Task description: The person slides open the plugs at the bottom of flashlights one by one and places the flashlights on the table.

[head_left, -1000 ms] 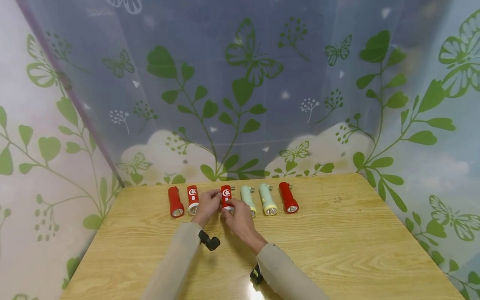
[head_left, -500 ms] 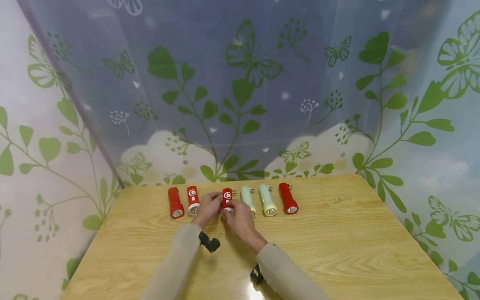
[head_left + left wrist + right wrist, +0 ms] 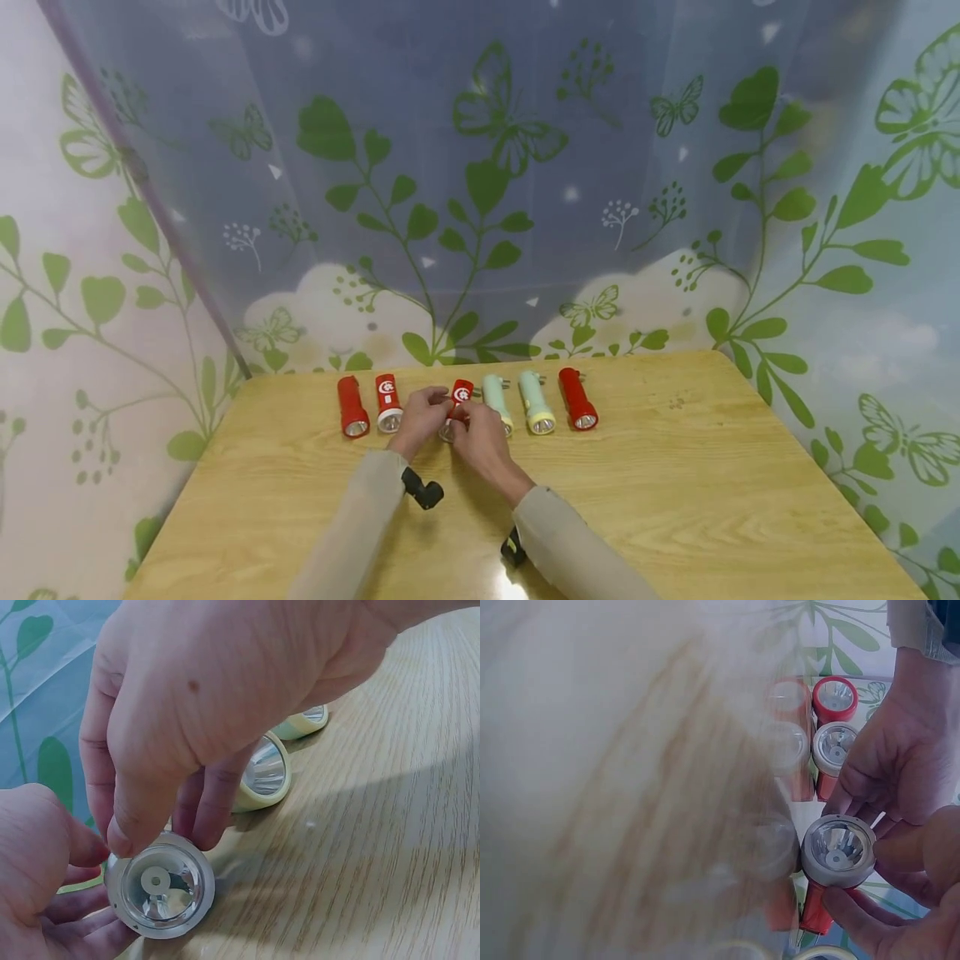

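Observation:
In the head view, a red flashlight (image 3: 462, 389) with a white rim lies slightly tilted on the table between both hands, partly covered by fingers. My right hand (image 3: 482, 435) pinches it near its lamp end from the right. From the other side, my left hand (image 3: 422, 421) holds it, fingertips close to the right hand's. In the left wrist view its round lens (image 3: 166, 886) faces the camera, with the left hand (image 3: 34, 862) at its side and the right hand (image 3: 202, 697) over it. The right wrist view shows fingers of both hands around the flashlight head (image 3: 838, 851).
To the left lie a plain red flashlight (image 3: 352, 407) and a red one with a white rim (image 3: 387, 402). On the right are two pale green flashlights, one near (image 3: 495, 396) and one farther (image 3: 536, 402), then another red flashlight (image 3: 577, 398). A patterned curtain (image 3: 480, 208) hangs behind the table (image 3: 675, 500).
The held flashlight has tilted, its back end shifting right and its lamp end slightly left. The left hand has moved slightly right with it. The other flashlights stay in place.

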The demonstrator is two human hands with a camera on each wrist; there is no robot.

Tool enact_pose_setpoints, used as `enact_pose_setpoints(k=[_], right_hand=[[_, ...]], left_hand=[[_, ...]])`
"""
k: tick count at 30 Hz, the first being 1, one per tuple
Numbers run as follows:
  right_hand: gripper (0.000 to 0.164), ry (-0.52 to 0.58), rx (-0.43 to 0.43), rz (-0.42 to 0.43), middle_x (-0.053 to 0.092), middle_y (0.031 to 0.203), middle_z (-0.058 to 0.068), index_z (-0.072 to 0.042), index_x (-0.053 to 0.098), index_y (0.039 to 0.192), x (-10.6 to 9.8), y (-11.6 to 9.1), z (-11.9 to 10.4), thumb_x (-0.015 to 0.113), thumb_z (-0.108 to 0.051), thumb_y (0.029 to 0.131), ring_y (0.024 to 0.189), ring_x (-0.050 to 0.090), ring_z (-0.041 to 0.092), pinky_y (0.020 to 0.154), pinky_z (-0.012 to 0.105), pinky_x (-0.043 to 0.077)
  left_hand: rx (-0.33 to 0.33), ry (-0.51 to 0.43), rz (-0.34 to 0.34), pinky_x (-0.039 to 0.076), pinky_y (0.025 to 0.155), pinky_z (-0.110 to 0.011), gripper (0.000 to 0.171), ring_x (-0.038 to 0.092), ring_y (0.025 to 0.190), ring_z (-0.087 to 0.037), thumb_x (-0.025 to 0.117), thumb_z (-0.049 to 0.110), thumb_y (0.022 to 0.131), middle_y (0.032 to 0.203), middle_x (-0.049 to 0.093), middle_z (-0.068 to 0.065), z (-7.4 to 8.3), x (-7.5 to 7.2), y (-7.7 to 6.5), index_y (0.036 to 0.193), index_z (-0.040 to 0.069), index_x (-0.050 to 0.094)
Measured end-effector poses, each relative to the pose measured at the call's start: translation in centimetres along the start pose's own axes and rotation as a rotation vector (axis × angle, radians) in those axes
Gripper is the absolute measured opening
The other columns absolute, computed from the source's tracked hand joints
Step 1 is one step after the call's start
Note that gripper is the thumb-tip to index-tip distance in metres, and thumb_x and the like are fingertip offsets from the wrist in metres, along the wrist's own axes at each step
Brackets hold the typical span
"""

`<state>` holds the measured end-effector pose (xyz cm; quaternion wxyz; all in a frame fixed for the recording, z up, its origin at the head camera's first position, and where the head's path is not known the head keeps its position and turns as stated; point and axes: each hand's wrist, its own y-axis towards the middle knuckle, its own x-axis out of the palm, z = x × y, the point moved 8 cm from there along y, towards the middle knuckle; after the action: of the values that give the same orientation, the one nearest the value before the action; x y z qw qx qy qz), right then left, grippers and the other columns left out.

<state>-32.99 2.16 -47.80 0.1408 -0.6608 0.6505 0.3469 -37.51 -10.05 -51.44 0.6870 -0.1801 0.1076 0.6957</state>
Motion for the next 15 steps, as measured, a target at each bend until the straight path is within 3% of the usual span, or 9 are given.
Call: enact_pose_setpoints(k=[6, 15], right_hand=[[0.019, -0.014, -0.002, -0.014, 0.078, 0.102, 0.008, -0.009, 0.078, 0.108, 0.1, 0.0, 0.1, 0.065, -0.007, 0.094, 0.081, 0.067, 0.016, 0.065, 0.029, 0.052], [0.016, -0.053, -0.001, -0.022, 0.078, 0.1, 0.007, -0.01, 0.079, 0.105, 0.1, 0.3, 0.0, 0.066, -0.009, 0.095, 0.077, 0.063, 0.013, 0.063, 0.026, 0.049]], left_hand=[[-0.001, -0.014, -0.002, 0.058, 0.09, -0.038, 0.04, 0.066, 0.115, -0.033, 0.063, 0.012, 0.093, 0.122, 0.07, -0.021, -0.3, 0.0, -0.1, 0.131, -0.001, 0.064], [-0.037, -0.033, -0.002, 0.056, 0.08, -0.029, 0.038, 0.07, 0.104, -0.026, 0.065, 0.012, 0.093, 0.115, 0.073, -0.021, -1.1, -0.2, 0.0, 0.129, -0.002, 0.065]])
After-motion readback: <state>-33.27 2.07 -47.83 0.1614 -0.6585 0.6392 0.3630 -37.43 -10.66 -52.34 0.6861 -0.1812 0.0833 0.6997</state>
